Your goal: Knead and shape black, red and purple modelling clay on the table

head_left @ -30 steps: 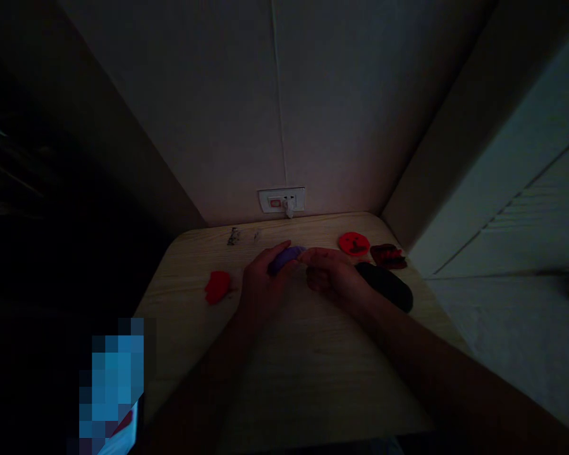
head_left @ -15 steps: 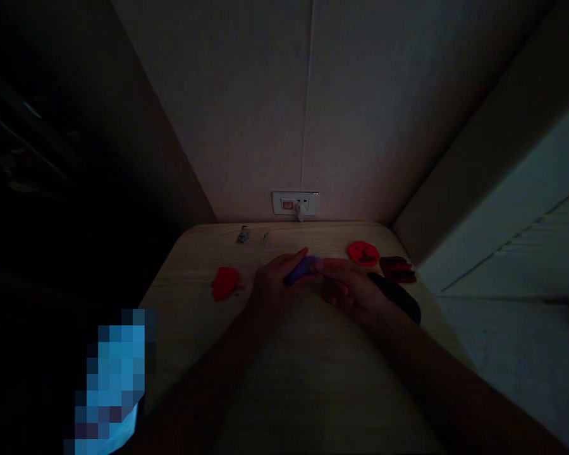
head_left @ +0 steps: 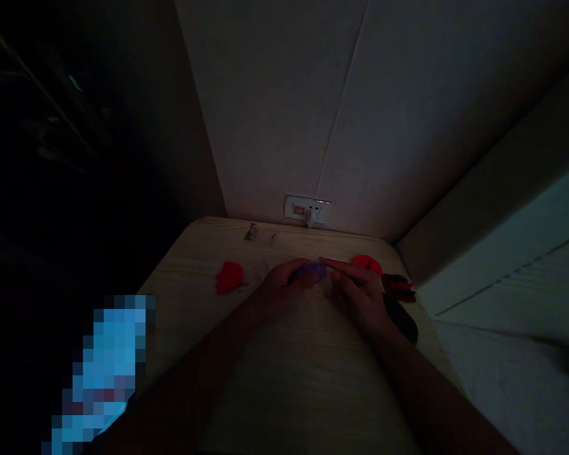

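Observation:
Low over the table, my left hand [head_left: 284,284] is closed around a small purple lump [head_left: 308,273], perhaps modelling clay. Dim light and blur hide its exact shape. My right hand [head_left: 360,291] is on the lump's right side, its index finger stretched out to the lump's upper right end. The other right fingers are partly bent, with nothing visible in them. Left of my left hand lies a flat red piece [head_left: 229,278] with a notched edge. Behind my right hand is a red disc [head_left: 367,265] with dark face-like marks.
A wooden table [head_left: 265,366] stands against the wall, below a socket [head_left: 308,209] with a plug in it. Dark-and-red pieces [head_left: 398,287] and a black rounded object [head_left: 402,321] lie at the right. A blurred-out bright blue shape [head_left: 109,360] is at the lower left.
My right index finger has straightened along the purple lump's end, where the fingers were pinched on it before. The view has tilted and shifted slightly.

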Demonstrator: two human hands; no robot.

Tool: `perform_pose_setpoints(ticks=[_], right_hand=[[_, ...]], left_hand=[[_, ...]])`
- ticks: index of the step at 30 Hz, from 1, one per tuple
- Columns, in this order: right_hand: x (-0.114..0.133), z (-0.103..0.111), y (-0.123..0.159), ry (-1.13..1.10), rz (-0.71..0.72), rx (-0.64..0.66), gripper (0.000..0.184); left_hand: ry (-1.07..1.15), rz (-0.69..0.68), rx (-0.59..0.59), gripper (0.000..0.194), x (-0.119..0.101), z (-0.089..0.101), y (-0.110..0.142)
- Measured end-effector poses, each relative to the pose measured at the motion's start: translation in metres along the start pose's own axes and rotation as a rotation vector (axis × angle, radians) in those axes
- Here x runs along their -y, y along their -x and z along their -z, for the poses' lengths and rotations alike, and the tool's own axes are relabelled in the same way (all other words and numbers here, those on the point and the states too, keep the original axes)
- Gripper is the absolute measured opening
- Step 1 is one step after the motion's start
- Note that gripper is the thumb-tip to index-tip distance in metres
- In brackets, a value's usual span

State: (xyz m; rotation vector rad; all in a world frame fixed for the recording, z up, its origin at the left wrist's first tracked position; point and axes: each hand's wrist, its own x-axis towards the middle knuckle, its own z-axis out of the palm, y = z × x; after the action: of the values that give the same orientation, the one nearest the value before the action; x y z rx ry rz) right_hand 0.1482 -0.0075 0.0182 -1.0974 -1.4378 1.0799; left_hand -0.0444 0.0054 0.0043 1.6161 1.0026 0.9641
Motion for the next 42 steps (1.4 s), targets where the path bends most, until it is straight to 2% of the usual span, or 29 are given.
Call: perform_pose_setpoints(ticks=[4, 13, 17, 21, 27, 36, 42], right_hand=[[-0.004, 0.003, -0.002, 0.038, 0.034, -0.013, 0.027], [-0.002, -0.002, 0.001, 0.052, 0.091, -0.078, 0.015], [-0.002, -0.001, 0.003, 0.137, 0.112, -0.053, 0.018], [-0.003, 0.0, 0.004, 0.191, 0.121, -0.02, 0.026], [0.002, 0.0, 0.005, 0.226, 0.122, 0.063, 0.028], [-0.009, 0.003, 0.003, 0.144, 0.069, 0.069, 0.026], [-0.007, -0.008, 0.0, 0.142, 0.015, -0.029, 0.026]], left_hand=[[0.048, -0.003, -0.016, 0.039, 0.003, 0.0, 0.0], [-0.063, -0.071, -0.067, 0.04, -0.003, -0.001, 0.002], [-0.093, -0.124, -0.116, 0.04, -0.001, -0.001, 0.001], [-0.214, -0.189, -0.177, 0.038, 0.002, 0.001, 0.0], [-0.305, -0.308, -0.168, 0.034, 0.006, 0.002, 0.0], [-0.298, -0.291, -0.196, 0.033, 0.002, 0.002, 0.001], [-0.298, -0.298, -0.18, 0.03, 0.004, 0.002, 0.0]])
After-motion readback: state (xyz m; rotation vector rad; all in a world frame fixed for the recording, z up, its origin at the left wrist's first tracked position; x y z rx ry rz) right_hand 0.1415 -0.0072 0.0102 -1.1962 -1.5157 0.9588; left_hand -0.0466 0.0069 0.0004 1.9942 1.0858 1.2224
